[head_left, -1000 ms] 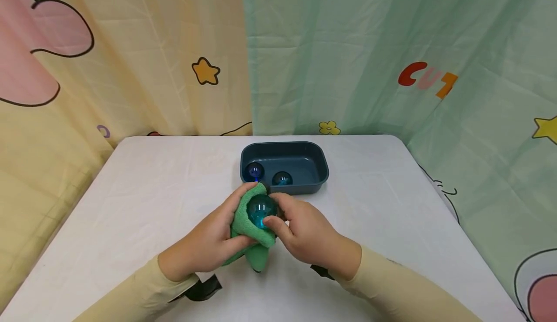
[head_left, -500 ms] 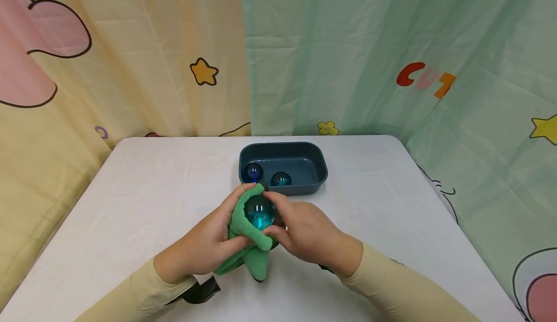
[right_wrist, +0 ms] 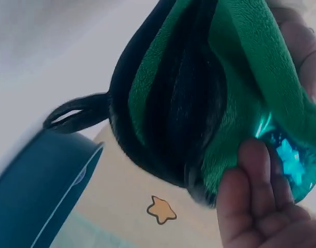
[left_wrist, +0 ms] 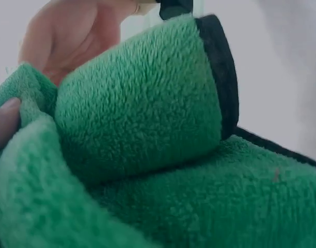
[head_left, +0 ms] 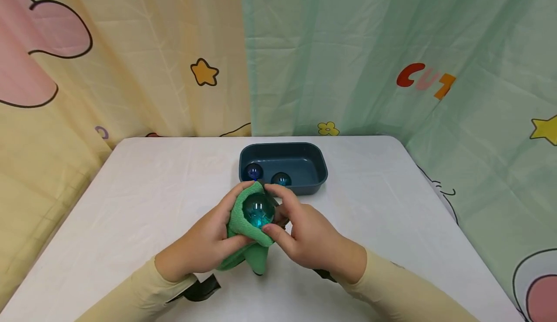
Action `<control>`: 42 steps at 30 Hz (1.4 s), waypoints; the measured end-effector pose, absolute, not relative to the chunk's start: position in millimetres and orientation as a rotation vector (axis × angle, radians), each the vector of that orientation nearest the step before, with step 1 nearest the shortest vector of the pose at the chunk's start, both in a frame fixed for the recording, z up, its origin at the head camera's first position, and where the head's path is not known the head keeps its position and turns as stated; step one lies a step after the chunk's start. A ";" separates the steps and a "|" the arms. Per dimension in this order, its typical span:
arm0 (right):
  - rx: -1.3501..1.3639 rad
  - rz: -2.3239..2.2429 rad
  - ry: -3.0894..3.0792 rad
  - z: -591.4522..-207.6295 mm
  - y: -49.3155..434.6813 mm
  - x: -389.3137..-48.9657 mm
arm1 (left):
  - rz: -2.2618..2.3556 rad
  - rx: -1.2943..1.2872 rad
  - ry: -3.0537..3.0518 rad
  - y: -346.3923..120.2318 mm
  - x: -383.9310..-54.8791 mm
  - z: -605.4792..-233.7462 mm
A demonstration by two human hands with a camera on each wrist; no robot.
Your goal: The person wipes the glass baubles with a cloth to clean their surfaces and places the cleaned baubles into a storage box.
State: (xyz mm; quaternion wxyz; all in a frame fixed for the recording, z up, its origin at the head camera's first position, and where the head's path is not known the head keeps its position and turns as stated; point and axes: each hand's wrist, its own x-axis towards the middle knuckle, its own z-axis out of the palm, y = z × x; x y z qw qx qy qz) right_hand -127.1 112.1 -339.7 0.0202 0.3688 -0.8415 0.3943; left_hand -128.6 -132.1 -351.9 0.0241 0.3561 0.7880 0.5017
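A teal see-through ball [head_left: 258, 211] sits wrapped on its left and lower sides in a green towelling cloth [head_left: 237, 221] with dark edging. My left hand [head_left: 202, 240] grips the cloth around the ball, thumb in front. From the right, my right hand [head_left: 315, 237] holds the ball, its thumb at the lower right edge and its other fingers behind. In the right wrist view, curled fingers [right_wrist: 251, 181] lie against the ball [right_wrist: 297, 168], and a dark loop [right_wrist: 78, 112] hangs off the cloth. Folded cloth [left_wrist: 142, 103] fills most of the left wrist view and hides the ball.
Just beyond the hands stands a dark blue rectangular tray [head_left: 323, 167] on the white table [head_left: 152, 191]. In it lie a deep blue ball [head_left: 253, 171] and a teal ball [head_left: 281, 179], both near its front wall. Patterned curtains [head_left: 326, 56] hang behind the table.
My right fingers have shifted around the ball, and the index finger now reaches higher over it. The cloth's hanging corner dipped, then rose slightly. Tray and its balls stay put.
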 end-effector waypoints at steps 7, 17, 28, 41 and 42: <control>1.313 0.796 -2.505 -339.7 115.1 -130.0 | 1.600 1.124 2.342 -135.8 -128.9 -349.1; 1.295 0.705 -2.455 -341.0 115.9 -129.6 | 1.570 1.121 2.375 -135.2 -125.2 -345.8; 1.033 1.138 -2.624 -339.5 108.1 -123.0 | 1.545 1.163 2.415 -132.6 -123.8 -347.8; 1.286 0.646 -2.420 -340.8 114.9 -135.8 | 1.567 1.150 2.381 -136.3 -128.3 -345.7; 1.267 0.663 -2.453 -341.1 114.6 -135.8 | 1.548 1.147 2.405 -136.2 -127.9 -345.8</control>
